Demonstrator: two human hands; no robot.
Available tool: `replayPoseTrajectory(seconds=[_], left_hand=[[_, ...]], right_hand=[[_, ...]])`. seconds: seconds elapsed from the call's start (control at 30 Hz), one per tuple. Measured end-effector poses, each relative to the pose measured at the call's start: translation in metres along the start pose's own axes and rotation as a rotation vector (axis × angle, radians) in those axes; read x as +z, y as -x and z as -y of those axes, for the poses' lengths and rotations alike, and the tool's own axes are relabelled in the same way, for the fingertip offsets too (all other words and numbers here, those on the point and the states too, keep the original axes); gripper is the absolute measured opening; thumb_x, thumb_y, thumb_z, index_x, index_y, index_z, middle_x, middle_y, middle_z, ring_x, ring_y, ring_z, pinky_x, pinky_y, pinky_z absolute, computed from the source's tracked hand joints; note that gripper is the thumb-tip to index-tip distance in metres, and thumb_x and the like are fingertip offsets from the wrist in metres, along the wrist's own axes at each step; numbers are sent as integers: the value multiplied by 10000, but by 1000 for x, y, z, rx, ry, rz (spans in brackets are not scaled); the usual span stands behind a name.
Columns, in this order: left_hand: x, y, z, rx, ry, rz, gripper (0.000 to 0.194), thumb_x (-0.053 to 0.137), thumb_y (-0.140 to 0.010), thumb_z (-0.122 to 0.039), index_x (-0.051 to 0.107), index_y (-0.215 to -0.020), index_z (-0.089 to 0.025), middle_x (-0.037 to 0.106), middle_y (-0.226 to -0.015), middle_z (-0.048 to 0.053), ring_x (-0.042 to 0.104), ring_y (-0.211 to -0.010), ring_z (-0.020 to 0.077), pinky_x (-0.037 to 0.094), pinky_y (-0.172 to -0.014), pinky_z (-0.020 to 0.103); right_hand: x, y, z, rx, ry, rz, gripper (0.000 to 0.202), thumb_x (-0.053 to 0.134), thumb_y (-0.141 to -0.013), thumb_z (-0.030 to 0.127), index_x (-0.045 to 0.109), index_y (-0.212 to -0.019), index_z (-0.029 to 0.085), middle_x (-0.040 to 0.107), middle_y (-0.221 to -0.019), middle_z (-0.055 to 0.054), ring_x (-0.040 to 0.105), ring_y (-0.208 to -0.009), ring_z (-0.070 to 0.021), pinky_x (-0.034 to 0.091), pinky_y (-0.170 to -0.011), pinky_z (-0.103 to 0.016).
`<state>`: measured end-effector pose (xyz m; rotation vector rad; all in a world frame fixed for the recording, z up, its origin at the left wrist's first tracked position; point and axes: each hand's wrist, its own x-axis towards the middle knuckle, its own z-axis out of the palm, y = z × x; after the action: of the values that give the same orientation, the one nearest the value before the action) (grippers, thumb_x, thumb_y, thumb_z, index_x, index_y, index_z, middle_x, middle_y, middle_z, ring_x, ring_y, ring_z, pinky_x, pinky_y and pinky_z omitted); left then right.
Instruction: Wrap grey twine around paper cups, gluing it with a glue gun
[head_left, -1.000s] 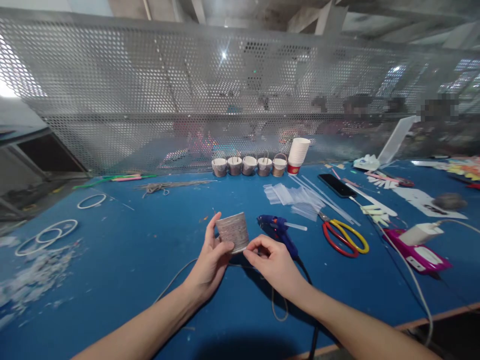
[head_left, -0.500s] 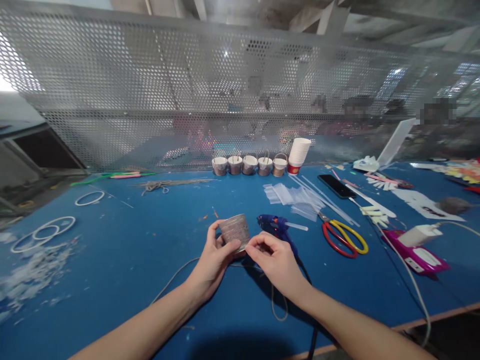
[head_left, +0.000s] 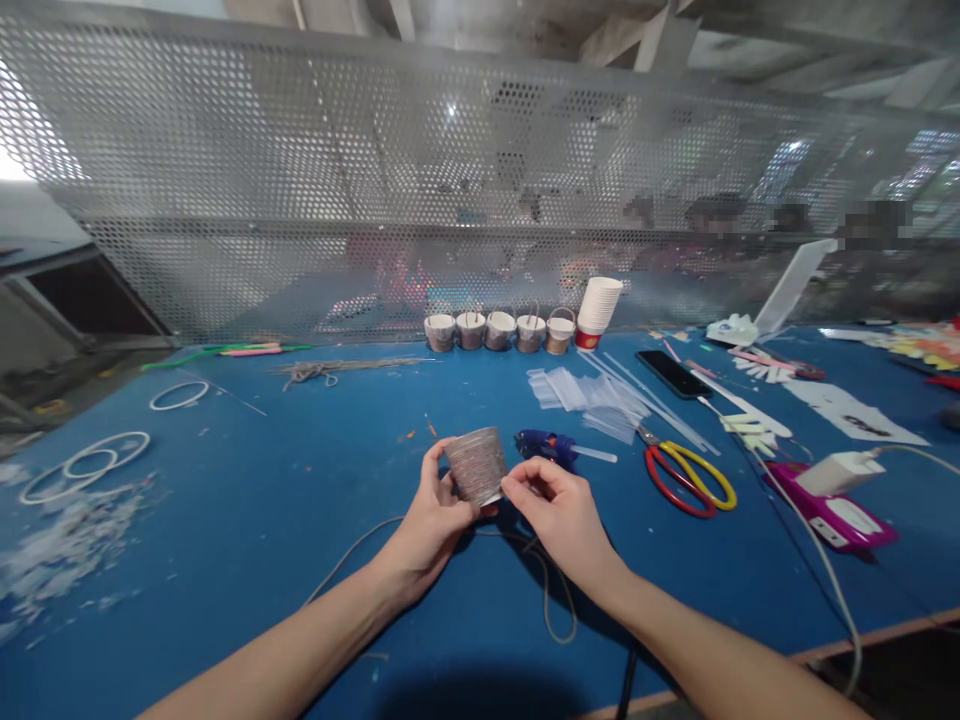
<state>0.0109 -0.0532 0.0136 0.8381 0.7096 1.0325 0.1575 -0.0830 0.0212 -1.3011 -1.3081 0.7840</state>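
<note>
My left hand [head_left: 421,535] grips a paper cup [head_left: 477,466] wrapped in grey-brown cord, held tilted above the table. A strip of white shows along the cup's lower edge. At that edge, on the cup's right side, the thumb and forefinger of my right hand [head_left: 561,512] are pinched together on the cord, though the pinched bit itself is mostly hidden. Loose cord [head_left: 561,641] loops down below my right hand and trails left under my left wrist. Just behind my right hand lies a blue glue gun [head_left: 541,445] with a clear glue stick, its handle hidden.
Several cord-wrapped little buckets [head_left: 499,331] and a stack of paper cups [head_left: 600,305] line the mesh screen [head_left: 262,200]. Red-and-yellow scissors [head_left: 688,480], glue sticks, a phone [head_left: 671,373] and a pink power strip [head_left: 847,520] lie right. White rings [head_left: 178,396] and scraps lie left.
The cup has turned and shifted slightly right in my left hand, showing more of its white lower edge. My right hand has moved a little right with it, covering the glue gun's handle.
</note>
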Motion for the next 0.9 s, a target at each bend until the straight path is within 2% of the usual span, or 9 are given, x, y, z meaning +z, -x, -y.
replayPoseTrajectory(seconds=[0.13, 0.4, 0.7, 0.9], left_hand=[[0, -3, 1, 5, -35, -26, 765, 741, -557, -61, 363, -1177, -302, 648, -986, 12, 622, -798, 148, 490, -751, 309], [0, -3, 0, 19, -43, -43, 762, 768, -550, -107, 369, -1168, -306, 648, -964, 21, 624, -802, 174, 475, -700, 302], [1, -2, 0, 63, -49, -54, 764, 777, -556, -140, 360, -1176, -303, 637, -901, 9, 598, -736, 153, 454, -644, 274], [1, -3, -1, 74, -43, -59, 761, 768, -554, -117, 349, -1160, -308, 630, -887, 0, 594, -723, 149, 441, -622, 267]], right_hand=[[0, 0, 0, -2, -8, -6, 209, 592, -761, 354, 601, -665, 169, 572, -599, 7, 466, -533, -118, 406, -528, -232], [1, 0, -1, 27, -15, 14, 206, 594, -749, 367, 582, -666, 179, 534, -584, 16, 436, -529, -117, 378, -496, -227], [4, 2, 2, 84, -49, 35, 212, 600, -702, 375, 549, -632, 182, 502, -566, 30, 431, -527, -114, 378, -522, -235], [4, 2, 4, 114, -74, 60, 207, 589, -684, 377, 541, -633, 182, 485, -575, 33, 423, -530, -113, 368, -528, -241]])
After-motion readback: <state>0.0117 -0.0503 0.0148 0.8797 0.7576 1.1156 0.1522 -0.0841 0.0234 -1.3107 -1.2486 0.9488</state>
